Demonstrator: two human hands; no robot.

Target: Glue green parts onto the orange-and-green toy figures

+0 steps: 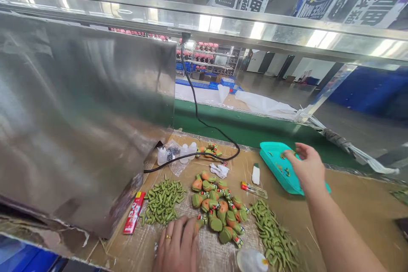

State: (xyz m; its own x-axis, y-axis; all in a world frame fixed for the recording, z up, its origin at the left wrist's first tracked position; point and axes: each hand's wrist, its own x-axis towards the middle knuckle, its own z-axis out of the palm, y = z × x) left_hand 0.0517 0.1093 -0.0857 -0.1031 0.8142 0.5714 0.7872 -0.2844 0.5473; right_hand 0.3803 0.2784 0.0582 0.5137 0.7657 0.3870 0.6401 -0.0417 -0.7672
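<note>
My left hand (178, 246) rests low at the front of the table, back upward, with a ring on one finger. Its fingers are bent down and hide what they hold, if anything; a bit of white shows at its left side. Touching or just beside its fingertips is the pile of green and orange toy figures (222, 211). Over the teal plastic basket (276, 174) hovers my right hand (309, 168), thumb and fingers apart. Small green pieces lie in the basket. Curved small green parts form a left heap (164, 200) and a right heap (274, 236).
A red packet (134, 213) lies by the metal panel (95, 114) at left. Small white bottles (184, 153), a black cable (194, 93) and more figures (210, 151) are behind. A clear bottle (251, 260) is in front. A metal rail (191, 19) crosses above.
</note>
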